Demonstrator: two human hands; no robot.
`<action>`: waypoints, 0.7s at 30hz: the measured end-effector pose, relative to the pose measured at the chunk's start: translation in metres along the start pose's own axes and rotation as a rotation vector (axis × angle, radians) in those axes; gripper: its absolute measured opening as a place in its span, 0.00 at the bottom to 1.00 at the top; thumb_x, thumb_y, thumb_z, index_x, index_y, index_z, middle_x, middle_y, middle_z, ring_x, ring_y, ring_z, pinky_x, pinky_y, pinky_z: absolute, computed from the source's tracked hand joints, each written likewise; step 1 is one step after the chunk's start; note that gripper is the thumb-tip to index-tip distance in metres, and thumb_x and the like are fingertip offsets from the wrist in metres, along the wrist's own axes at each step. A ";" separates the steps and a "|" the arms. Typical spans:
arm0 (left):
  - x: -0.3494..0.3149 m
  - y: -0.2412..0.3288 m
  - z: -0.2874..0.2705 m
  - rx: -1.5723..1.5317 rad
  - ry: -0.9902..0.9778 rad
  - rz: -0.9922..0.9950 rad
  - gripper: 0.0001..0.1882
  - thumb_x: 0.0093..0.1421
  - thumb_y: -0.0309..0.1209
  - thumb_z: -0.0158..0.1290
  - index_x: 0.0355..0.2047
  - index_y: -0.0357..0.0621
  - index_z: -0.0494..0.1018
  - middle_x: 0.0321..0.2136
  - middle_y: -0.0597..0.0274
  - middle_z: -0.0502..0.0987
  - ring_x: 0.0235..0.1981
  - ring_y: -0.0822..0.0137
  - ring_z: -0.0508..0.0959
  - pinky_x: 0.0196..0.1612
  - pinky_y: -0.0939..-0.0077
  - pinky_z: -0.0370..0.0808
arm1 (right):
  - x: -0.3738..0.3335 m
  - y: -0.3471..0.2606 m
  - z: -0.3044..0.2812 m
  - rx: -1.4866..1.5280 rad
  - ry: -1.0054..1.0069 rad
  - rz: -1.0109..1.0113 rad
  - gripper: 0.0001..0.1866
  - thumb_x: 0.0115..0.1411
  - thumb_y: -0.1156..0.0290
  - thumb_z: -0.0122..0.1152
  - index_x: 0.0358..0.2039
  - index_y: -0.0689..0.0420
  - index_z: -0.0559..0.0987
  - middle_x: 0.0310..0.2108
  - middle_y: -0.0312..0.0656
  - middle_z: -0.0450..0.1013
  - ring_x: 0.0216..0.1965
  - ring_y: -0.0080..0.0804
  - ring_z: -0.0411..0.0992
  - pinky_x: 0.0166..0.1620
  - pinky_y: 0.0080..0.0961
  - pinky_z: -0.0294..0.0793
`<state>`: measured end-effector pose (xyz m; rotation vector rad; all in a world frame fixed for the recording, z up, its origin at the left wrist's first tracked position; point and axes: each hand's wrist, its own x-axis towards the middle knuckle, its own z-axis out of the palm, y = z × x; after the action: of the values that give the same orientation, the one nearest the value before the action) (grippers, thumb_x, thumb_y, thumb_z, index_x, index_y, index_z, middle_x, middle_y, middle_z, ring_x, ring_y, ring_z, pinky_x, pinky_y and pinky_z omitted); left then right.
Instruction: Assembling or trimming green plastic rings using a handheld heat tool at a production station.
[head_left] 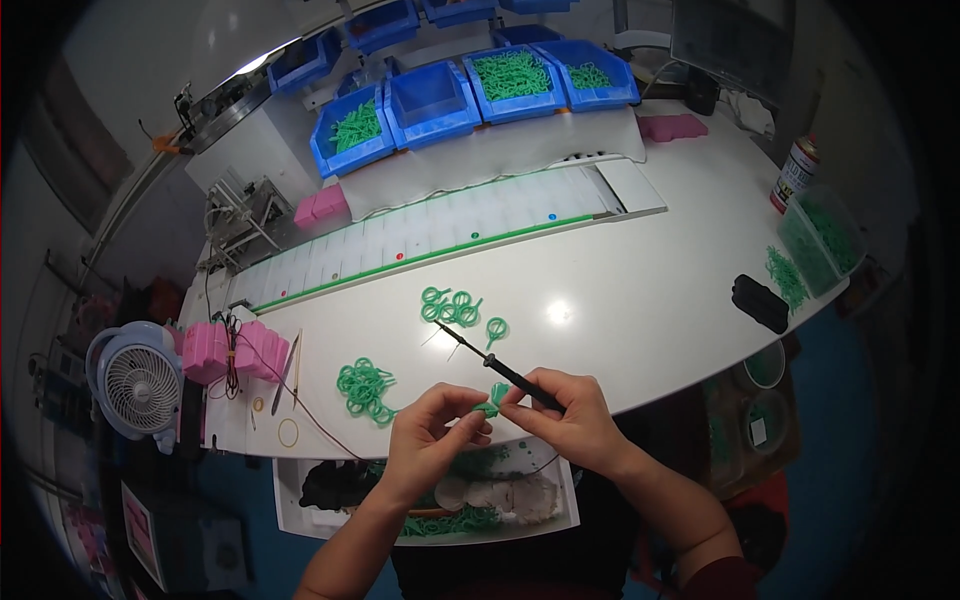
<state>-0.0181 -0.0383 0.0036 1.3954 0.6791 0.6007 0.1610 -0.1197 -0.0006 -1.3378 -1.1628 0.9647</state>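
Nearest is the open drawer [289, 505], with green scraps in it. Just past its far edge, the left hand [440, 425] has thumb and fingertips pinched on a bit of green plastic [499, 391], and the right hand [575, 415] pinches there too, with a black pen-like tool [522, 382] tucked in its grip. Can't tell if the green's one piece or two, so no call on its long axis. The tool's axis slants leftward and away from the drawer, thin tip over green rings [446, 310]; touching or not, can't say. If the pinch slackens, I reckon the bit drops drawerward; if the right wrist dips, the tip could snag rings. Way beyond the drawer: blue bins [432, 127].
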 end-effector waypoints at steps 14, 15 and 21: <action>0.001 0.000 -0.002 -0.018 -0.044 -0.014 0.10 0.60 0.22 0.52 0.42 0.34 0.71 0.29 0.61 0.76 0.31 0.72 0.78 0.38 0.78 0.79 | -0.001 0.002 -0.001 0.006 0.007 -0.019 0.05 0.55 0.73 0.63 0.31 0.59 0.79 0.16 0.23 0.63 0.17 0.07 0.54 0.20 0.11 0.49; 0.001 0.000 -0.002 -0.018 -0.044 -0.014 0.10 0.60 0.22 0.52 0.42 0.34 0.71 0.29 0.61 0.76 0.31 0.72 0.78 0.38 0.78 0.79 | -0.001 0.001 -0.001 -0.003 0.008 -0.023 0.05 0.55 0.73 0.63 0.31 0.59 0.79 0.16 0.23 0.63 0.17 0.07 0.54 0.20 0.11 0.49; 0.001 0.001 -0.002 -0.024 -0.055 -0.015 0.10 0.59 0.22 0.53 0.42 0.35 0.71 0.29 0.61 0.76 0.31 0.73 0.78 0.37 0.79 0.79 | -0.001 0.002 -0.001 0.002 0.006 -0.029 0.05 0.54 0.73 0.63 0.31 0.59 0.79 0.16 0.24 0.63 0.17 0.07 0.54 0.20 0.11 0.49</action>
<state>-0.0187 -0.0365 0.0039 1.3786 0.6360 0.5551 0.1621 -0.1213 -0.0022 -1.3183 -1.1735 0.9398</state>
